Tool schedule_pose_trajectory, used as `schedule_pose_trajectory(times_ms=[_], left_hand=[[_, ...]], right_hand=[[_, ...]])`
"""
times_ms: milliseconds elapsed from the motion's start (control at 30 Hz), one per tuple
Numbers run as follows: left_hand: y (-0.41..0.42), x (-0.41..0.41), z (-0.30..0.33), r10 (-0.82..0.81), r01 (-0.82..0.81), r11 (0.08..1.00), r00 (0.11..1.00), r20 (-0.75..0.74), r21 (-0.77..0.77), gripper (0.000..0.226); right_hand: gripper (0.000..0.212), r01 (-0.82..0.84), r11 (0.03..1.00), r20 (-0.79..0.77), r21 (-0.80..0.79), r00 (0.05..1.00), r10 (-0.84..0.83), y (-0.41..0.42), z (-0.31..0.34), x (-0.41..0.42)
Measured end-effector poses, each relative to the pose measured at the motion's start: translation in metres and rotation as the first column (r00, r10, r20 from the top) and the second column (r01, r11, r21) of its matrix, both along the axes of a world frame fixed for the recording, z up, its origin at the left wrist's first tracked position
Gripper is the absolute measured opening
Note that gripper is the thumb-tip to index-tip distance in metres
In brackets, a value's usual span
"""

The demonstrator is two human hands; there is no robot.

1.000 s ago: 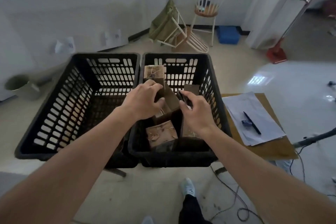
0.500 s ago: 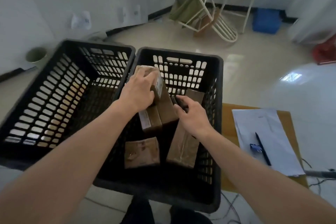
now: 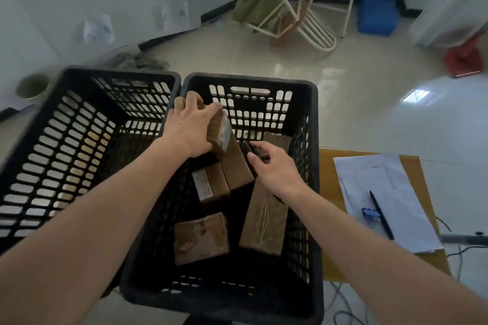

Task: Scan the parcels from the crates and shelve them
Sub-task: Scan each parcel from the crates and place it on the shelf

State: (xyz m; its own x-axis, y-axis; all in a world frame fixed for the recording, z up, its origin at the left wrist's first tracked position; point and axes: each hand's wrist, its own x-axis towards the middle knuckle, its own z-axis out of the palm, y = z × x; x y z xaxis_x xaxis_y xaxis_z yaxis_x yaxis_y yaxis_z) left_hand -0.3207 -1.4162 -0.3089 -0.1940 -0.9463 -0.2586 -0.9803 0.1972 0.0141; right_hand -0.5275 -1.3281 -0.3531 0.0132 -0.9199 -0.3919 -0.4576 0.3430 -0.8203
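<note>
Two black slatted crates sit side by side across the middle of the frame. The left crate [image 3: 79, 145] shows no parcels in the part that can be seen, while the right crate [image 3: 309, 166] holds several brown parcels. The left hand [image 3: 188, 126] reaches into the right crate near its far left corner and grips a small parcel [image 3: 220, 128], fingers curled over its top edge, the box tilted with a white label on its side facing right. The right hand [image 3: 272, 169] is just right of it, fingers wrapped around a dark scanner [image 3: 252, 152] whose end points toward the held parcel. Below the held parcel a long parcel [image 3: 237, 166] leans at an angle, and touching its left side is a labelled box [image 3: 210, 185]. Lower in the crate lie a crumpled parcel [image 3: 200, 237] at centre and a string-tied parcel [image 3: 264, 221] along the right wall, partly under the right wrist. Right of the crate a wooden board [image 3: 326, 192] carries sheets of paper [image 3: 383, 192], a pen [image 3: 381, 214] and a blue binder clip [image 3: 371, 214]. At the top of the frame a tipped chair [image 3: 290, 13] lies on the floor.
</note>
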Motion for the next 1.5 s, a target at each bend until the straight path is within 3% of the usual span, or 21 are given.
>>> schedule_pose_trajectory(times_ms=[200, 333, 500, 733, 900, 1133, 1500], left_hand=[[0.012, -0.005, -0.008, 0.035, -0.005, 0.982, 0.987, -0.160, 0.189, 0.094], [0.013, -0.016, -0.008, 0.147, -0.107, 0.980, 0.958, -0.246, 0.168, 0.062], [0.017, -0.019, -0.002, 0.205, -0.174, 0.976, 0.936, -0.286, 0.131, 0.055], [0.027, -0.001, 0.016, 0.254, -0.284, 0.958, 0.791, -0.556, 0.032, 0.044], [0.041, 0.019, 0.032, 0.261, -0.300, 0.952, 0.693, -0.672, 0.061, 0.044], [0.057, 0.041, 0.053, 0.199, -0.287, 0.958, 0.627, -0.753, 0.015, 0.036], [0.074, 0.052, 0.085, 0.116, -0.258, 0.964, 0.629, -0.769, -0.066, 0.038]], right_hand=[[0.043, 0.000, 1.000, -0.020, -0.019, 1.000, 0.000, 0.002, 0.002, 0.000], [0.043, -0.010, 1.000, -0.025, -0.004, 1.000, 0.010, 0.006, 0.006, -0.005], [0.044, -0.040, 0.999, -0.033, 0.004, 0.999, 0.041, 0.013, 0.017, -0.011], [0.041, -0.144, 0.989, -0.074, -0.040, 0.987, 0.141, 0.018, 0.037, -0.007], [0.042, -0.282, 0.953, -0.140, -0.110, 0.954, 0.266, 0.021, 0.054, 0.001], [0.041, -0.454, 0.881, -0.266, -0.131, 0.872, 0.410, 0.023, 0.069, 0.011], [0.048, -0.685, 0.726, -0.599, -0.059, 0.606, 0.523, 0.041, 0.112, 0.005]])
